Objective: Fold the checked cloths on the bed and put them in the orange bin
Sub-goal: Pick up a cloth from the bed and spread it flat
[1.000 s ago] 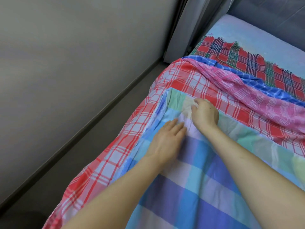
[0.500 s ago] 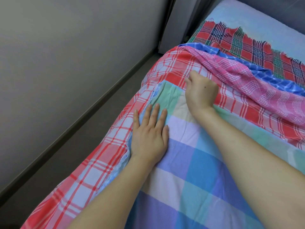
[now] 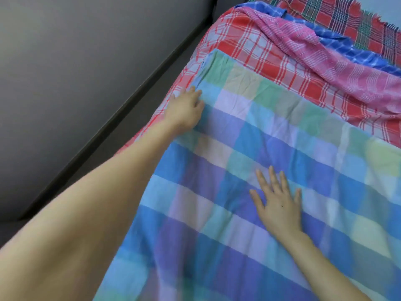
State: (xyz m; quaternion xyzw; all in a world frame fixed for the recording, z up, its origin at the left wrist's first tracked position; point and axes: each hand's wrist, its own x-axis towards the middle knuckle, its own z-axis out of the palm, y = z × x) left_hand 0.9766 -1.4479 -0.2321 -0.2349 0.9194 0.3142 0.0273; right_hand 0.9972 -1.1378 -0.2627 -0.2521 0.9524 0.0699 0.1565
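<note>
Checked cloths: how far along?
Done: nothing visibly; no orange bin in view. In hand: pastel checked cloth spread flat, right hand flat on it, left hand at its edge. Left: red-white cloth, pink cloth, blue cloth, red-green cloth lie unfolded beyond.

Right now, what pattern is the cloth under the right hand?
Big blue, purple, green and white checks on that cloth; head view.

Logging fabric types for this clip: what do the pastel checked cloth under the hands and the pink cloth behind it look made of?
Pastel checked cloth: thin matte woven fabric, likely cotton; fine creases show. Pink cloth: lighter, looser weave, perhaps gauzy cotton; bunched in crinkled folds.
</note>
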